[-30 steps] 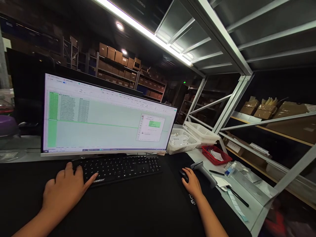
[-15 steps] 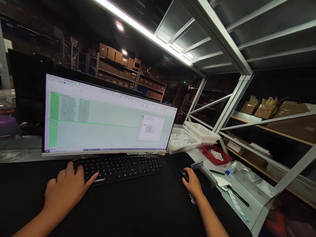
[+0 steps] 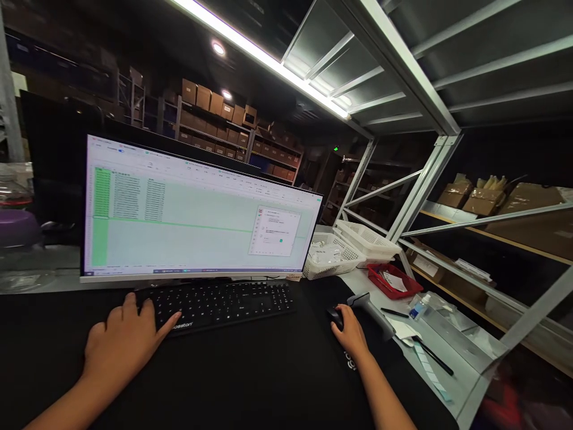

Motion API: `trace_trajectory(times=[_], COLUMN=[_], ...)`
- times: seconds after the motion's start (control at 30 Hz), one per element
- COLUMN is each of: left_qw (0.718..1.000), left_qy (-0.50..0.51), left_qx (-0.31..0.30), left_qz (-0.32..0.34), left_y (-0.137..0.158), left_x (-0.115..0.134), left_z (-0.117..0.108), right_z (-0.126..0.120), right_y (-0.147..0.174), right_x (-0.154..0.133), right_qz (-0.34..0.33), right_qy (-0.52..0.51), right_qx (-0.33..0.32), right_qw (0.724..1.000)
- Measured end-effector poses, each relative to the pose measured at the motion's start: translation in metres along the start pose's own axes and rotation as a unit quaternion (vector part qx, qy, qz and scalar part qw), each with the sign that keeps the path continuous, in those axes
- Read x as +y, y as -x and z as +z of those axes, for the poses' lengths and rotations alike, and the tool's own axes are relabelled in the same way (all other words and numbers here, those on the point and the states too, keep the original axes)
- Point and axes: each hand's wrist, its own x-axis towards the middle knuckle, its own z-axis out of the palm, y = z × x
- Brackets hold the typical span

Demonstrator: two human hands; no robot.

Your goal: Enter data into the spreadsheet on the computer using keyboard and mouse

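Observation:
My left hand (image 3: 123, 340) rests with spread fingers over the left end of the black keyboard (image 3: 228, 304), the thumb reaching along its front edge. Over on the right, my right hand (image 3: 350, 331) is curled over a black computer mouse (image 3: 335, 318), which it partly covers. Both lie on a large black desk mat (image 3: 242, 376). Behind the keyboard stands a monitor (image 3: 201, 239) that displays a spreadsheet with a green column and a small pop-up window; the text is too small to read. A grey barcode scanner (image 3: 371, 316) lies just right of the mouse.
White plastic baskets (image 3: 331, 260) and a red basket (image 3: 394, 280) stand right of the monitor. Nearby are a small bottle (image 3: 419, 306), a black pen (image 3: 394, 312) and a label strip (image 3: 432, 373). A purple object (image 3: 18, 228) is at left. Metal shelving (image 3: 418, 179) rises at right.
The content of the small pop-up window on the monitor has changed, with more lines and a green spot. Both hands keep their places; the view has shifted very slightly.

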Motion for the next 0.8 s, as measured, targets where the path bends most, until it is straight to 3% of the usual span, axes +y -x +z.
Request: trace_trajectory(times=[0.8], left_qw=[1.000], left_qy=[0.024], left_qx=[-0.010], left_qz=[-0.001], left_y=[0.001], left_x=[0.001], left_z=[-0.006], right_z=[-0.002], right_y=[0.000], right_x=[-0.004], right_qz=[0.019], right_qy=[0.014], right_qx=[-0.019], right_qw=[1.000])
